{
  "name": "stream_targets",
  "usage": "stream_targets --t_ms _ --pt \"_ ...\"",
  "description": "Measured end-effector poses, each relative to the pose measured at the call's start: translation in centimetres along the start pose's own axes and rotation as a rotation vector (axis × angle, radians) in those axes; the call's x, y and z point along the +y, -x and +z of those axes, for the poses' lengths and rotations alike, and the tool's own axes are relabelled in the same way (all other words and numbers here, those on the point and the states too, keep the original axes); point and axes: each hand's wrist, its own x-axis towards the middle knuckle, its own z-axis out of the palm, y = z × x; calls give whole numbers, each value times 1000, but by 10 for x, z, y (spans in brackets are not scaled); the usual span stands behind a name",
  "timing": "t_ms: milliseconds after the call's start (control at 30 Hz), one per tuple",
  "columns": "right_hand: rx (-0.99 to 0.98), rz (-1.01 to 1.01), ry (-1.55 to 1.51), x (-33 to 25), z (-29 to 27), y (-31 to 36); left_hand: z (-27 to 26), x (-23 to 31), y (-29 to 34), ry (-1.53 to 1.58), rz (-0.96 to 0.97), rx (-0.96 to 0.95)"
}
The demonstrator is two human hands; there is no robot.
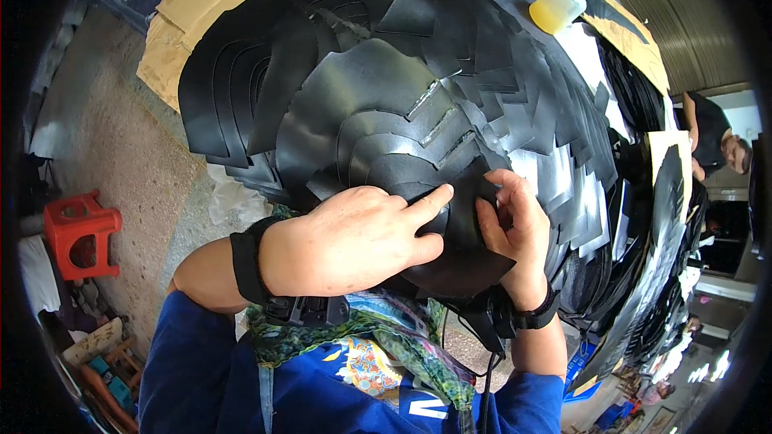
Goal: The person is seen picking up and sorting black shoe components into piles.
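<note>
Cardboard [173, 20] edges a heap of black sheets [366, 72]. Nearer the person's lap, a dark flap [458, 273] lies crosswise, long axis left to right, one corner pointing right. Above it, the left hand's [334, 237] forefinger and thumb spread; the right hand's [523, 229] curl, tips apart.

Black sheet pieces [362, 72], thin, smooth, lying flat in a broad overlapping spread, edges stepped. Mid-spread, curved nested pieces [390, 124], faces catching light; shiny pale streaks [425, 100] along their slanted right-hand edges. Near end: dark flap [458, 275], curved along its lower edge, other edges partly hidden.
</note>
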Motion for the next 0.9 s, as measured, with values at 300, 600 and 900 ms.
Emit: stream_targets --t_ms 300,600,900 --pt "-29 -56 125 -2 -1 -4 2 0 1 8 -5 23" --pt "-78 -177 377 -4 -4 -6 -15 13 32 234 -29 37" --pt "-437 -205 -416 -49 -28 1 14 33 79 1563 -565 746"
